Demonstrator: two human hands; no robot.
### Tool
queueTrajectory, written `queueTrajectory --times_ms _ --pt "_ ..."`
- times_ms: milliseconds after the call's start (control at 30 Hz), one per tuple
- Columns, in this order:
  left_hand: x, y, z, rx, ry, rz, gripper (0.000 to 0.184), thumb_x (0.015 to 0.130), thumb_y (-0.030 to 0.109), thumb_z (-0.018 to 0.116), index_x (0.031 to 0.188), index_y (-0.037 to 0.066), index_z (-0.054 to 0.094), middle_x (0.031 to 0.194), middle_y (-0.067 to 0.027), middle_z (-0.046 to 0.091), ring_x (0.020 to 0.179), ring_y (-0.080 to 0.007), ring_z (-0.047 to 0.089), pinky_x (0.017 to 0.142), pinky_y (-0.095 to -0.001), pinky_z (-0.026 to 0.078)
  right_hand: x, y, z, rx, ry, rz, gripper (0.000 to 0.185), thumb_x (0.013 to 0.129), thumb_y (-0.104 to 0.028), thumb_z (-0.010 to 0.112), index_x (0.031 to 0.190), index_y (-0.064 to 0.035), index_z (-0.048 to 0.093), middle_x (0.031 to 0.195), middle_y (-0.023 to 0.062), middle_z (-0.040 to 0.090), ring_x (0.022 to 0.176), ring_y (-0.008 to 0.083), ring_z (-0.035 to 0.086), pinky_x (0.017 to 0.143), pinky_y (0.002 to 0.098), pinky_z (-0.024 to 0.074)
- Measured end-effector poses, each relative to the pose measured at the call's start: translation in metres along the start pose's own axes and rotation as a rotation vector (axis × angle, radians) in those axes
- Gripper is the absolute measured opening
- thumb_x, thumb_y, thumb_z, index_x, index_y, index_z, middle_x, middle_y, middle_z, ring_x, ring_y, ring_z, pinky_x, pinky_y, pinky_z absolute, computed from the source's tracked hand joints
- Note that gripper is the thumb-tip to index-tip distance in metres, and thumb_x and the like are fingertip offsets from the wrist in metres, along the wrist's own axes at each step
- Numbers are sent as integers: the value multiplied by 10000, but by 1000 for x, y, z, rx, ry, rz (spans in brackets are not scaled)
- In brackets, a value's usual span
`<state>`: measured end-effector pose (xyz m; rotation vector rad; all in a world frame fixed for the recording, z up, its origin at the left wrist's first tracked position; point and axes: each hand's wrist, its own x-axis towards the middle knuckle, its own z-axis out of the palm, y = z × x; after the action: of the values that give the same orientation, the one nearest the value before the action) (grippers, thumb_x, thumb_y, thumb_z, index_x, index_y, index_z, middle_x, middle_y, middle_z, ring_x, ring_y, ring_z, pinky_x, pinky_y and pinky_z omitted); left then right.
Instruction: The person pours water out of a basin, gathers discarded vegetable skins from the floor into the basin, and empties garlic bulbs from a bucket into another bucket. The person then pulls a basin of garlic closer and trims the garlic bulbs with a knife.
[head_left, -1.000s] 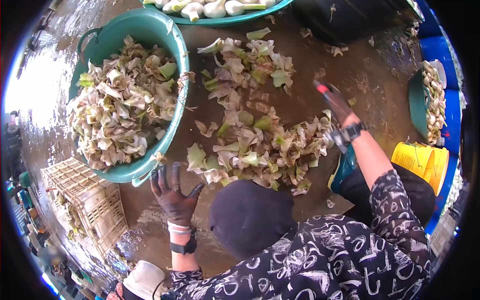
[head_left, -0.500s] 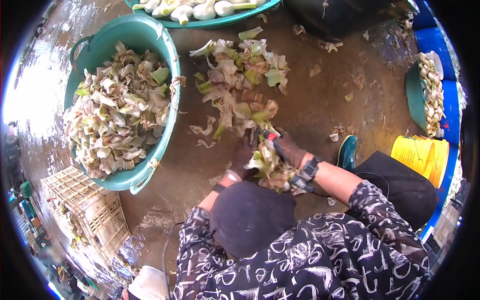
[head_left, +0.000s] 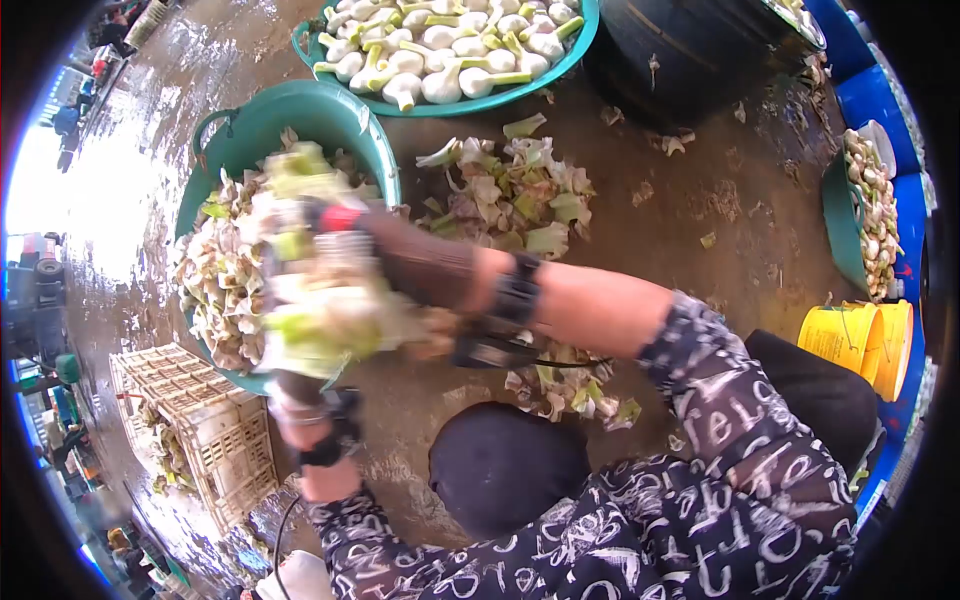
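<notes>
Between my two dark-gloved hands is a large bundle of garlic peels (head_left: pixel 335 310), white and green and smeared by motion. My right hand (head_left: pixel 405 255) presses on it from the right, and something red shows at its fingers, its kind unclear. From below, my left hand (head_left: pixel 300 395) supports the bundle, with its fingers mostly hidden behind the peels. The bundle is over the near right rim of a green tub (head_left: pixel 385 165), which is heaped with more peels. Another peel pile (head_left: pixel 520 190) lies on the wet floor beyond my right forearm, and some scraps (head_left: pixel 575 385) lie nearer my knees.
A wide green basin (head_left: pixel 590 45) of trimmed garlic bulbs stands at the top, beside a large black container (head_left: pixel 680 60). A cream plastic crate (head_left: pixel 200 430) sits at lower left. On the right are yellow buckets (head_left: pixel 845 335) and a green tub of small garlic (head_left: pixel 845 225).
Both hands have risen from the floor and swung left to the green tub, carrying a bundle of garlic peels. The floor pile is smaller, and the view has shifted.
</notes>
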<state>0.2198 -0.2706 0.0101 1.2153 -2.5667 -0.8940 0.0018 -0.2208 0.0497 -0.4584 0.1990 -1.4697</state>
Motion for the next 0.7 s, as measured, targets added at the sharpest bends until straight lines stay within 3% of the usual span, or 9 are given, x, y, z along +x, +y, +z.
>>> queueTrajectory --times_ms 100,133,167,200,300,400,467,533,700 --pt "10 -14 -48 842 -58 -150 380 710 167 627 1070 77 542 1041 -125 553 872 -314 555 752 -358 472 52 2 -18 -557 11 -154 221 843 -190 528 998 -33 521 872 34 569 712 105 543 619 249 455" --pt "3 9 -51 759 411 -6 418 684 129 649 1086 73 553 1016 -136 570 899 -311 559 757 -359 469 49 -9 -28 -961 87 -140 291 833 -191 534 1053 -1 511 935 77 567 788 138 547 672 276 455" --pt "-1 27 -41 727 522 -105 412 679 111 647 1081 78 564 989 -137 581 896 -301 566 756 -356 469 41 -22 -37 -1369 167 -114 362 823 -191 541 1107 30 500 997 121 566 864 171 550 726 303 454" --pt "-3 44 -25 687 626 -208 407 675 94 646 1076 83 576 962 -138 592 893 -291 572 756 -353 468 16 -41 -51 -1037 169 -41 383 789 -200 571 1090 30 518 958 131 578 827 157 542 702 292 452" --pt "5 80 52 131 441 338 337 703 50 605 1037 12 580 978 -146 592 935 -265 561 772 -327 465 -44 -87 -130 -1542 655 241 377 789 -330 595 1019 -31 593 870 118 616 746 247 581 679 324 464" --pt "59 119 137 53 80 279 565 721 286 656 1215 91 463 1197 -170 459 1123 -334 415 945 -436 329 -66 -114 -212 -2066 826 -50 445 714 -382 601 1010 -50 593 929 177 613 855 312 585 758 387 455" --pt "118 116 185 178 -4 56 673 745 403 605 1299 116 353 1308 -187 325 1199 -390 293 989 -521 224 -54 -132 -222 -1958 807 497 519 712 -435 580 1073 -64 569 996 199 591 924 329 564 788 377 445" --pt "183 77 248 288 351 143 886 701 706 431 1345 121 262 1378 -170 259 1246 -415 240 1024 -529 123 -39 -137 -244 -2032 758 483 547 717 -452 567 1108 -70 548 1024 207 579 944 323 561 801 369 440" --pt "228 71 247 -36 -171 -1 873 720 718 359 1348 120 265 1375 -176 272 1274 -375 214 1038 -509 56 -64 -109 -288 -2207 683 655 569 756 -461 513 1192 -96 489 1170 203 507 1074 310 500 898 352 386"
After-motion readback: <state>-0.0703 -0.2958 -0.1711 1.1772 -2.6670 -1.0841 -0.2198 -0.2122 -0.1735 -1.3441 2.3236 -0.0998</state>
